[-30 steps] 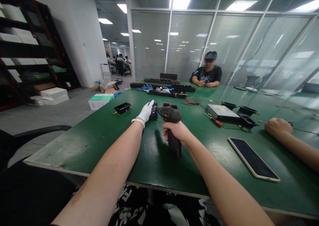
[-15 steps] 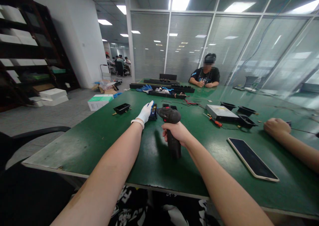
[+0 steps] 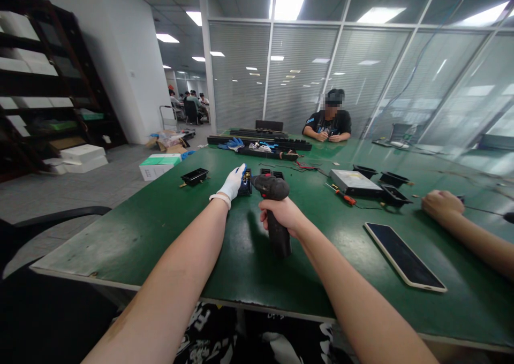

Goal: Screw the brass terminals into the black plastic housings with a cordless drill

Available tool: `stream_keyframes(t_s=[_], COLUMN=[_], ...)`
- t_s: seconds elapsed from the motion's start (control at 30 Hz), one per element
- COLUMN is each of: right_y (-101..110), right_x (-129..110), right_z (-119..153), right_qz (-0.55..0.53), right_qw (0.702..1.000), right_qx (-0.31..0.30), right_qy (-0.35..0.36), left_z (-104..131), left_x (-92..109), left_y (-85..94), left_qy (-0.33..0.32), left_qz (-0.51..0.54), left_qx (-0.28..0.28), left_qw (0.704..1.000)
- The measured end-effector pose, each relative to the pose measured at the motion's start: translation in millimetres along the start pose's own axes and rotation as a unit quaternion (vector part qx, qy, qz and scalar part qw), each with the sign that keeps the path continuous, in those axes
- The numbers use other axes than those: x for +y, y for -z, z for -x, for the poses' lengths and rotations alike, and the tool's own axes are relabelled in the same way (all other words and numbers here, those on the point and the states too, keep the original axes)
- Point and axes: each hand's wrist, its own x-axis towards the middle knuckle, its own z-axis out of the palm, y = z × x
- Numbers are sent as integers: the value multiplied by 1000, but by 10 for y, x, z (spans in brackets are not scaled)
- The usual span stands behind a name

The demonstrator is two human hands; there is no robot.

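Electric screwdriver (image 3: 273, 203) gripped by right hand (image 3: 283, 214); gloved left hand (image 3: 232, 182) steadies black part (image 3: 244, 183).

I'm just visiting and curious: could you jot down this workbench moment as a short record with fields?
Left hand: white-gloved, steadying a small black part on the green table
Right hand: bare, grip closed on a black power screwdriver, nose at the part
Nearby: phone, red-handled screwdriver, silver box, black trays
Others: co-worker's hand at right; seated person opposite
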Motion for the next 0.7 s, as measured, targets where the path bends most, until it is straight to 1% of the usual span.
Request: stream_keyframes(t_s=[0.27,0.53,0.7], right_y=[-5,3,-6], right_x=[-5,8,7], right_z=[8,-3,0], right_qz=[3,0,5], right_qw=[1000,1000,1000], right_qx=[0,-2,1], right_qy=[-2,0,-1], left_z=[-20,50,38], left_x=[-17,37,37], left_y=[-3,-20,-20], left_qy=[1,3,9], left_qz=[1,4,1], left_qx=[8,11,17], left_qw=[1000,1000,1000])
